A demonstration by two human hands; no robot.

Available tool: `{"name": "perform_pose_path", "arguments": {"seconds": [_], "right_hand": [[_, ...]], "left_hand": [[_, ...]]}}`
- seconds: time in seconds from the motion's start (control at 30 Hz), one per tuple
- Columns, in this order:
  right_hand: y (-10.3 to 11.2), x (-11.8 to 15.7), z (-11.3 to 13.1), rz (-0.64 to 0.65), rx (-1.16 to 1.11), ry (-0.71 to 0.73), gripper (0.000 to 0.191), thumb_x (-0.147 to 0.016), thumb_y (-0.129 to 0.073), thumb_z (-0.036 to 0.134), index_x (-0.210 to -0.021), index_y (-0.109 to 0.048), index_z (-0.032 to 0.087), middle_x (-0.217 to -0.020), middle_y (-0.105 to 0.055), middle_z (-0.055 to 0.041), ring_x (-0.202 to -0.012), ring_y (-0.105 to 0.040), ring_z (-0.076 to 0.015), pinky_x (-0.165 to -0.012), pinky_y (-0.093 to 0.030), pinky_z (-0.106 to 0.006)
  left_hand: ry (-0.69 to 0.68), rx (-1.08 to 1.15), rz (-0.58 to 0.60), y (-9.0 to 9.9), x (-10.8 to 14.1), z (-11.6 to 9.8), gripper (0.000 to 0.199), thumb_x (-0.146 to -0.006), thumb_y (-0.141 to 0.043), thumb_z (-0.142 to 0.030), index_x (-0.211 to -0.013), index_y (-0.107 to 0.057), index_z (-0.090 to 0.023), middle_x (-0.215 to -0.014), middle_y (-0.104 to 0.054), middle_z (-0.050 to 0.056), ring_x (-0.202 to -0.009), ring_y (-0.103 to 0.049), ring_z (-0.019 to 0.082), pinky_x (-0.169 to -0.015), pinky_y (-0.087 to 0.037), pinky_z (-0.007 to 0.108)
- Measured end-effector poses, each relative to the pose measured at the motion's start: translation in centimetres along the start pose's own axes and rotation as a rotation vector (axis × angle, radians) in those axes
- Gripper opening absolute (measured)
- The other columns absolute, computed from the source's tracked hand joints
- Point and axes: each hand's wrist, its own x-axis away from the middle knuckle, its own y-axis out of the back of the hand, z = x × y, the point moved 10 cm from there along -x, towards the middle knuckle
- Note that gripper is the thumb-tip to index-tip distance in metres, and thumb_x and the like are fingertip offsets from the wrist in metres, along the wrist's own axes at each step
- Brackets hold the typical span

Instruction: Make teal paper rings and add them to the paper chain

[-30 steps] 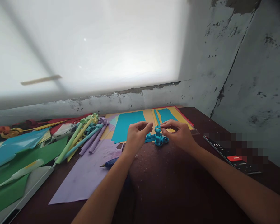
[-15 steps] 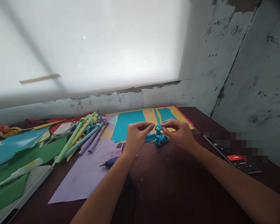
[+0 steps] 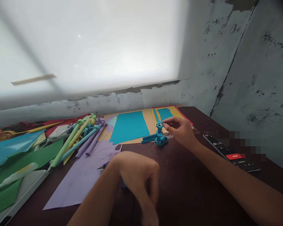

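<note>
My right hand (image 3: 179, 127) pinches the top ring of a blue paper-loop piece (image 3: 159, 138) between thumb and fingertips. The piece is a short stack of rolled rings on a wider cluster of loops, upright on the desk. My left hand (image 3: 136, 172) is nearer to me, apart from the rings, with its back up and thumb and fingers hanging down, loosely apart. Nothing shows in it, though some fingertips are hidden. Behind its wrist lies a blue glue gun (image 3: 105, 165), mostly covered. Folded blue paper strips (image 3: 149, 138) lie left of the rings.
Blue paper sheets (image 3: 129, 127) lie at the back on yellow ones. A lilac sheet (image 3: 68, 185) covers the left of the dark desk (image 3: 184, 194). Rolled paper sticks with curled tops (image 3: 66, 144) and green sheets are farther left. A phone (image 3: 231, 153) lies right.
My left hand has let go of the top of the blue rings and come down toward me. My right hand keeps its pinch there. The view has shifted slightly.
</note>
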Motion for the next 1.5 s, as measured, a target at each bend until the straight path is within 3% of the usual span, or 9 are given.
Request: {"name": "perform_pose_path", "arguments": {"seconds": [0.1,0.13,0.27,0.37,0.67,0.87,1.07,1.3,1.5], "right_hand": [[0.2,-0.2,-0.5,-0.014,-0.034,-0.035,0.023,-0.079,-0.079,0.042,-0.087,-0.078,0.02,-0.086,-0.079,-0.0067,-0.08,-0.076,-0.0236,-0.072,-0.064,-0.036],[0.3,-0.2,-0.6,-0.018,-0.05,-0.044,0.024,-0.079,-0.079,0.042,-0.087,-0.077,0.02,-0.085,-0.079,-0.0067,-0.079,-0.075,-0.0235,-0.071,-0.064,-0.036],[0.0,-0.2,-0.8,0.007,-0.059,-0.071,0.022,-0.078,-0.08,0.041,-0.085,-0.077,0.021,-0.086,-0.079,-0.0063,-0.081,-0.075,-0.023,-0.073,-0.063,-0.036],[-1.0,0.1,-0.8,0.078,-0.073,-0.095,0.022,-0.078,-0.08,0.042,-0.084,-0.076,0.021,-0.085,-0.078,-0.0057,-0.081,-0.074,-0.0225,-0.073,-0.062,-0.035],[-2.2,0.7,-1.0,0.14,-0.097,-0.127,0.026,-0.078,-0.08,0.044,-0.087,-0.076,0.02,-0.088,-0.077,-0.0066,-0.085,-0.073,-0.0232,-0.076,-0.061,-0.036],[-1.7,0.7,-1.1,0.077,-0.102,-0.123,0.025,-0.077,-0.082,0.041,-0.088,-0.076,0.019,-0.089,-0.077,-0.0069,-0.085,-0.074,-0.0234,-0.076,-0.062,-0.036],[-2.4,1.2,-0.4,0.122,-0.084,-0.061,0.021,-0.08,-0.08,0.038,-0.09,-0.074,0.02,-0.087,-0.077,-0.0052,-0.085,-0.074,-0.0222,-0.078,-0.062,-0.035],[-2.6,1.3,0.2,0.138,-0.048,-0.037,0.017,-0.081,-0.078,0.035,-0.089,-0.073,0.021,-0.088,-0.076,-0.0049,-0.086,-0.074,-0.0224,-0.081,-0.061,-0.037],[-1.8,0.8,-0.6,0.08,0.004,-0.047,0.018,-0.081,-0.077,0.036,-0.089,-0.073,0.021,-0.091,-0.077,-0.0065,-0.088,-0.075,-0.0236,-0.082,-0.061,-0.038]], "left_hand": [[-0.135,-0.013,-0.05,-0.1,-0.6,-2.0,0.065,-0.064,-0.092,-0.045,-0.124,-0.077,-0.025,-0.112,-0.079,0.004,-0.108,-0.074,0.03,-0.087,-0.063,0.031],[-0.17,-0.008,-0.162,1.2,-0.6,-2.2,0.054,-0.071,-0.088,-0.045,-0.12,-0.078,-0.024,-0.109,-0.08,0.005,-0.103,-0.076,0.029,-0.085,-0.064,0.032],[-0.271,-0.116,-1.151,10.6,4.7,-1.1,0.027,-0.091,-0.068,-0.043,-0.084,-0.081,-0.021,-0.074,-0.078,0.005,-0.068,-0.075,0.019,-0.063,-0.061,0.026],[-0.205,-0.417,-1.677,12.5,8.7,-0.2,0.016,-0.084,-0.075,-0.035,-0.088,-0.08,-0.02,-0.084,-0.078,0.006,-0.072,-0.073,0.019,-0.065,-0.06,0.027],[-0.116,-0.625,-1.707,12.1,7.3,-0.2,0.013,-0.085,-0.069,-0.023,-0.095,-0.077,-0.022,-0.091,-0.078,0.004,-0.071,-0.072,0.017,-0.067,-0.059,0.028],[0.004,-0.786,-1.776,11.5,7.1,-0.7,0.017,-0.089,-0.07,-0.033,-0.079,-0.079,-0.022,-0.07,-0.069,0.002,-0.062,-0.062,0.014,-0.062,-0.046,0.028],[0.077,-0.631,-1.758,12.2,7.0,0.3,0.016,-0.091,-0.068,-0.028,-0.087,-0.083,-0.022,-0.073,-0.072,0.001,-0.064,-0.062,0.014,-0.063,-0.042,0.027],[-0.058,-0.393,-1.738,12.6,7.0,1.1,0.014,-0.085,-0.066,-0.024,-0.075,-0.073,-0.019,-0.07,-0.069,0.001,-0.065,-0.062,0.014,-0.062,-0.044,0.026],[-0.477,0.24,-1.802,13.7,9.8,3.0,0.017,-0.091,-0.05,-0.027,-0.075,-0.047,-0.021,-0.067,-0.052,-0.004,-0.05,-0.054,0.01,-0.049,-0.044,0.023]]}}
